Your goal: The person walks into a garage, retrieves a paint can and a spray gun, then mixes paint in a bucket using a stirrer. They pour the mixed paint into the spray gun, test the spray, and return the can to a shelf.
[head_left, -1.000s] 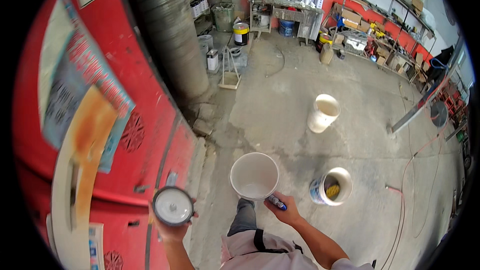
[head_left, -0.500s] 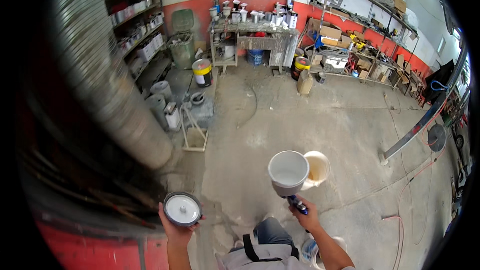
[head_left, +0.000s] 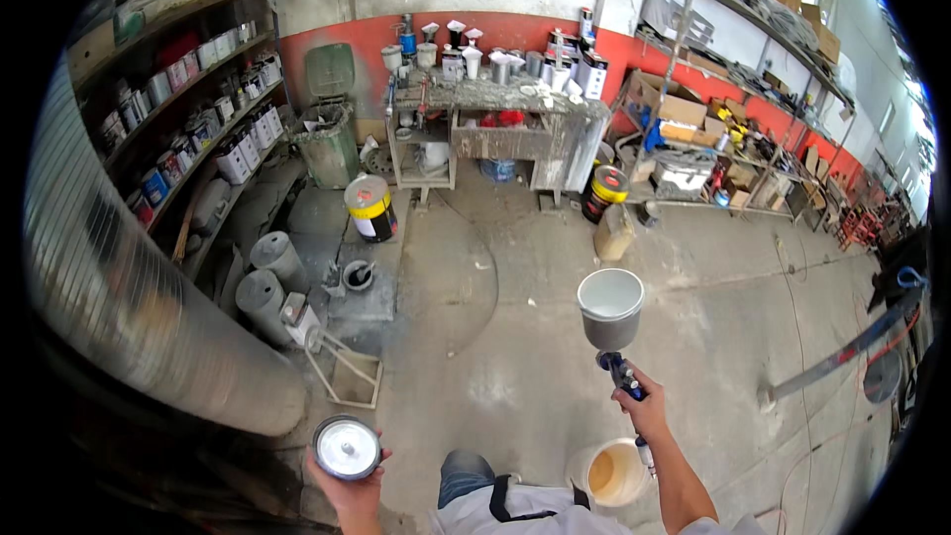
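My left hand is closed round a round cup lid with a dark rim, a pale shiny face and a small knob at its centre. In my right hand is a spray gun, gripped by its handle. A large grey cup sits upright on the gun, its top uncovered and its inside pale. The lid and the cup are well apart. Below my right forearm stands a white bucket with tan residue inside.
Ahead stands a cluttered workbench with cans and cups. Paint shelves and a large ribbed duct line the left. Yellow-banded drums, a beige jug and a framed scoop stand on the floor. A post rises at right.
My view has moved forward, so the workbench and shelves look nearer and the bucket has slipped to the lower edge. Both hands keep hold of the lid and spray gun.
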`<state>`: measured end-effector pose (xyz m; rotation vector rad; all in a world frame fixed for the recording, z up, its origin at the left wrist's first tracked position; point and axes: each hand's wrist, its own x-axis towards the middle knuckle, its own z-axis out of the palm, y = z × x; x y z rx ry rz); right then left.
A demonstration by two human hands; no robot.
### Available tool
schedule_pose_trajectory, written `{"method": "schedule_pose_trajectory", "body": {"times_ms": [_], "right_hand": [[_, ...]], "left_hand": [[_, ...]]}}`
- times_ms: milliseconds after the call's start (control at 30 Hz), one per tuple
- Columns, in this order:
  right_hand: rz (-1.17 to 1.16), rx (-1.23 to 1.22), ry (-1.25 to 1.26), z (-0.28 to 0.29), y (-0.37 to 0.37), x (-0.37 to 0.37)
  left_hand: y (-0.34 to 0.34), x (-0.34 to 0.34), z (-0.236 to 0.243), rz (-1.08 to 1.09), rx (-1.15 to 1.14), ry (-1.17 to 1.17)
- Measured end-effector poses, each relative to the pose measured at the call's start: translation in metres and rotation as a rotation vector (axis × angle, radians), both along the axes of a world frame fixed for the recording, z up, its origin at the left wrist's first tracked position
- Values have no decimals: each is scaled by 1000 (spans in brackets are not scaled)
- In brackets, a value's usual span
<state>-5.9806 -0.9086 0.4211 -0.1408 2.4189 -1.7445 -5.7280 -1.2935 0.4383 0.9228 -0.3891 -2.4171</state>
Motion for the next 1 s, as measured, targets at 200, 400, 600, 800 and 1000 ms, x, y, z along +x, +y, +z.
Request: {"method": "schedule_pose_trajectory", "body": {"times_ms": [200,400,600,800,1000], "right_hand": [[-55,-100,29,-23,-76,-215],[-185,-119,44,-12,-140,-399],[-191,-173,34,-22,-180,-604],[-105,-108,61,-45,-228,-802],[-25,-40,68,-18,-292,-978]], "left_hand": [[-96,-169,-32,6,0,-21],[-179,-399,-25,-165,-68,120],[-232,-628,-16,-305,-95,226],[-254,-808,-50,-257,-91,227],[-279,-951,-50,-323,-70,182]]}}
